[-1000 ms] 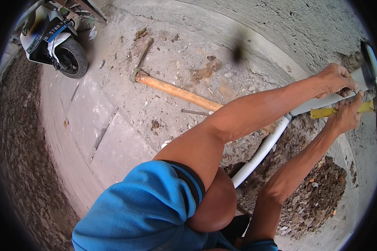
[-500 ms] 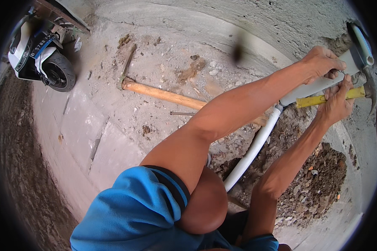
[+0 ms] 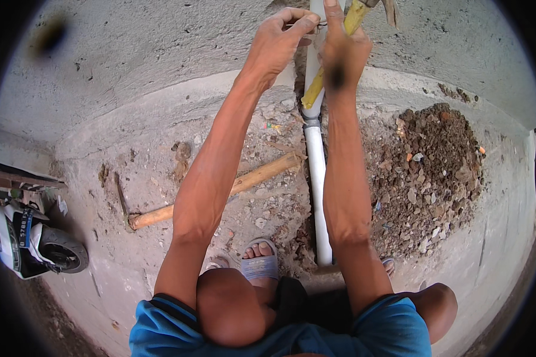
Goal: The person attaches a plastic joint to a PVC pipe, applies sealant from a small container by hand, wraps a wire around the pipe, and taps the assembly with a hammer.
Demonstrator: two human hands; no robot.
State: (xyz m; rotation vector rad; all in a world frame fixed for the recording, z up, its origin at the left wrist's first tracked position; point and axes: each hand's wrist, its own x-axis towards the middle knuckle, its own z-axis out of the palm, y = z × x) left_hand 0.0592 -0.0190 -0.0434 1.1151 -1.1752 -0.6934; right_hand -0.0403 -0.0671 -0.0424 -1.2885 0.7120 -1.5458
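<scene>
White pipe is stretching from just beyond the person's sandalled foot toward the rough grey wall, a grey joint linking its narrower near length to its wider far one. On its left, a wooden-handled pickaxe is lying on the ground; on its right, loose soil is forming a heap. Farther up, the right hand is curling its fingers closed around a yellow-handled hammer, which is slanting across the pipe. Beside it, the left hand is pinching a thin dark piece, too small to identify, its fingers nearly meeting.
</scene>
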